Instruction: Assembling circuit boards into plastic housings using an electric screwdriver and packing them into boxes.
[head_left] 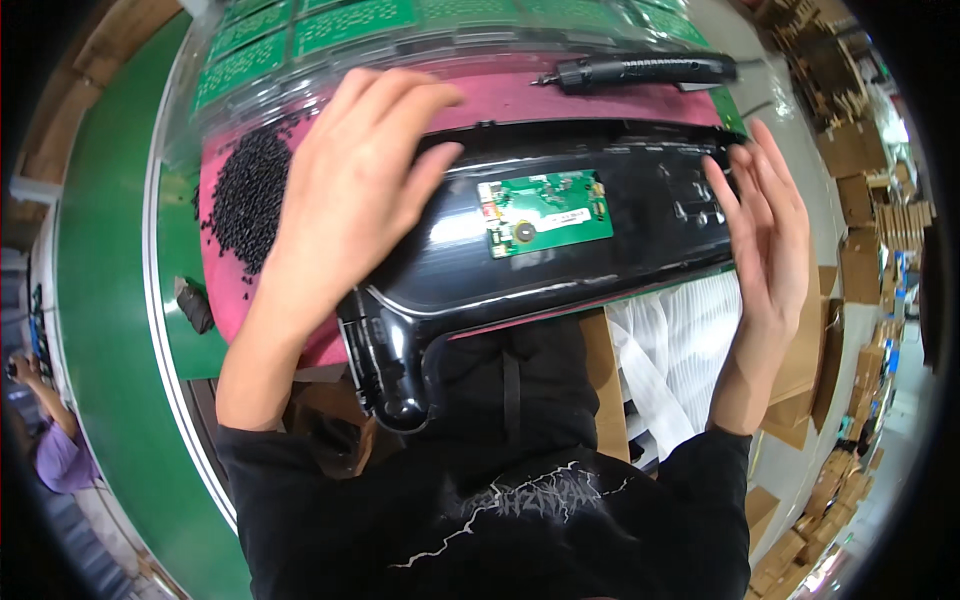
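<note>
A long black plastic housing [400, 275] lies in front of me, its curved arm hanging past the near edge of the pink mat [490, 100]. On its glossy inner face rests a green circuit board [560, 225] with a small round black part and a white label. My left hand [355, 165] hovers over the housing's left end, thumb and fingers apart, holding nothing. Beside the housing's right end is my right hand [768, 225], its fingers stretched and slightly spread; whether they touch the rim is hard to tell.
A heap of small black screws [245, 200] covers the mat's left side. Behind lies a black electric screwdriver [645, 72], near clear trays of green circuit boards [355, 25]. White foam sheeting [680, 340] and cardboard [600, 385] are near my right arm. Another person [62, 455] is at far left.
</note>
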